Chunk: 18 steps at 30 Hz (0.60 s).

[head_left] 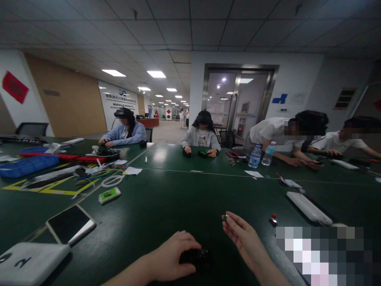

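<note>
My left hand [171,258] rests on the dark green table [178,198] at the bottom centre, its fingers curled round a small black object [198,257]. My right hand [242,236] hovers just to the right of it, palm turned inward. Its fingertips pinch a tiny dark piece [225,217] that is too small to name.
A phone [70,223] and a white box [28,262] lie at the near left, a small green-and-white device [109,195] beyond them. A white power strip [308,207] and a small red piece [273,219] lie to the right. Several people sit along the far edge, with two water bottles [255,156].
</note>
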Available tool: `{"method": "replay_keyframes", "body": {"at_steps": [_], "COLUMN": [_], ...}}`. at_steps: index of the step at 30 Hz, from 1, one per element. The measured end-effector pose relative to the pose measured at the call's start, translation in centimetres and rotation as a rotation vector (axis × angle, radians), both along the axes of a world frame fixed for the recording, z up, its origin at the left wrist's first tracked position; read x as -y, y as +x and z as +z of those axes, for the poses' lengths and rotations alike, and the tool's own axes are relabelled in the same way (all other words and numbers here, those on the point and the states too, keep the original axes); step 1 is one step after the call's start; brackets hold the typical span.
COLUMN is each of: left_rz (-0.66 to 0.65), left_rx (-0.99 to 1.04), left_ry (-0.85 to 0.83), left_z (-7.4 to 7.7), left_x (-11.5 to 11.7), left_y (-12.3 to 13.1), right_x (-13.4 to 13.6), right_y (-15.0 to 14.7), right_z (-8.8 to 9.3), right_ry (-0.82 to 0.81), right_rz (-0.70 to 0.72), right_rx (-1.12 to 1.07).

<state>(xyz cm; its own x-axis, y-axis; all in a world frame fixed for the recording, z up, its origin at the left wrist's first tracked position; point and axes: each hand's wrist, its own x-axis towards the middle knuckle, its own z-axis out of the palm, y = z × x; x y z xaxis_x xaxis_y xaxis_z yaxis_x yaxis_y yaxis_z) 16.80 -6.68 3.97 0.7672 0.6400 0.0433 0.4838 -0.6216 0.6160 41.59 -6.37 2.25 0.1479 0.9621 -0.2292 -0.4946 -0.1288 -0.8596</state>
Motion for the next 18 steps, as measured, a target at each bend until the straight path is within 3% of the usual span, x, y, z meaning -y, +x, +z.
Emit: {"method": "replay_keyframes", "body": {"at_steps": [12,18], "left_rz": [-0.005,-0.012], "left_rx": [0.011,0.027], "left_ry": [-0.018,-0.016], "left_z": [-0.09,0.01], "left_x": [-0.07,0.01], "left_y": [-0.05,-0.04], "right_x": [-0.11,-0.03], "right_y": [0.08,-0.04], "right_z": [-0.11,-0.29], "right_ry": [0.011,0.026], "right_rz": [-0.012,0.006], "right_rx": [0.056,0.215]}}
